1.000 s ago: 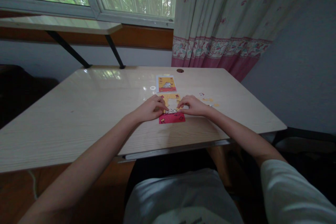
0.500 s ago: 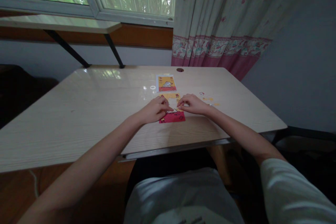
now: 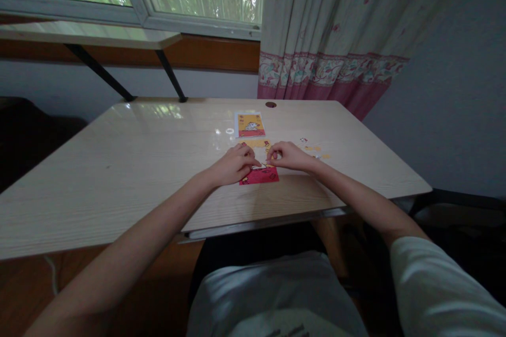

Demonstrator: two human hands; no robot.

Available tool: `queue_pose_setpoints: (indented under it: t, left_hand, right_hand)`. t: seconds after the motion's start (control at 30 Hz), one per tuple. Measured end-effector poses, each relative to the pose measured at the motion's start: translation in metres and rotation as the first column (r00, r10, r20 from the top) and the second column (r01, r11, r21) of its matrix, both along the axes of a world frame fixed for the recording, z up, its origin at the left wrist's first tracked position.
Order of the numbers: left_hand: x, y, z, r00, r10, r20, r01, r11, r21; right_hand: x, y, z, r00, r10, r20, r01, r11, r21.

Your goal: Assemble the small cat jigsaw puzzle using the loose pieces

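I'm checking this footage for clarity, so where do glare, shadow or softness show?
Head view: glare brightens the desk left of the farther card; head view: a soft shadow lies just in front of the nearer card; head view: the small loose pieces look soft, fine details unreadable.

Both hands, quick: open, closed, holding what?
Left hand: partly curled over the picture card; grip unclear.
Right hand: fingers curled at the card; can't tell if holding anything.

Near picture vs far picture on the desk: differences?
The near picture has a pale patch mid-sheet; the far picture looks complete. The left hand and right hand are at the near picture; neither is at the far picture. Both are yellow above red.
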State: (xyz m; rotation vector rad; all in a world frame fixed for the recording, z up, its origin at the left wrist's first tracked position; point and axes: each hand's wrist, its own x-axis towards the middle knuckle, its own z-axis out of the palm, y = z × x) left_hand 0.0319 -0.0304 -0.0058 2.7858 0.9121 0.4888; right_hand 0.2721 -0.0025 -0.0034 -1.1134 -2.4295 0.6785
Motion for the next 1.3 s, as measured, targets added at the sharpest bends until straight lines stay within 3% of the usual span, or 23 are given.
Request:
queue_pose_setpoints:
  t: [0.2,0.4,0.57,0.7,0.8,0.93,1.3]
  left_hand:
    - [0.000,0.001,-0.001,1.000,0.000,-0.006,0.000,1.000,0.010]
    - [-0.004,0.003,-0.003,0.996,-0.014,0.084,0.015,1.000,-0.004]
    - [-0.029,0.019,-0.003,0.981,0.148,0.128,-0.154,0.987,0.039]
    - [-0.048,0.034,-0.008,0.957,0.285,0.046,-0.288,0.953,0.096]
    - [-0.053,0.040,-0.012,0.951,0.309,0.000,-0.307,0.944,0.120]
    - [-0.052,0.040,-0.014,0.948,0.318,-0.019,-0.314,0.944,0.105]
    - [-0.050,0.040,-0.015,0.951,0.307,-0.017,-0.305,0.948,0.091]
  right_hand:
    - [0.000,0.002,0.000,1.000,-0.028,0.004,0.029,0.998,-0.057]
    - [0.009,0.008,0.005,0.999,-0.001,-0.045,0.000,1.000,-0.015]
    - [0.058,0.025,0.031,0.991,-0.115,-0.072,0.117,0.993,0.014]
    - [0.113,0.033,0.043,0.986,-0.075,0.151,0.106,0.972,-0.209]
    - [0.141,0.035,0.040,0.964,-0.056,0.261,0.144,0.932,-0.332]
    - [0.151,0.040,0.031,0.953,0.002,0.304,0.128,0.904,-0.408]
    - [0.144,0.044,0.025,0.925,0.027,0.379,0.149,0.892,-0.427]
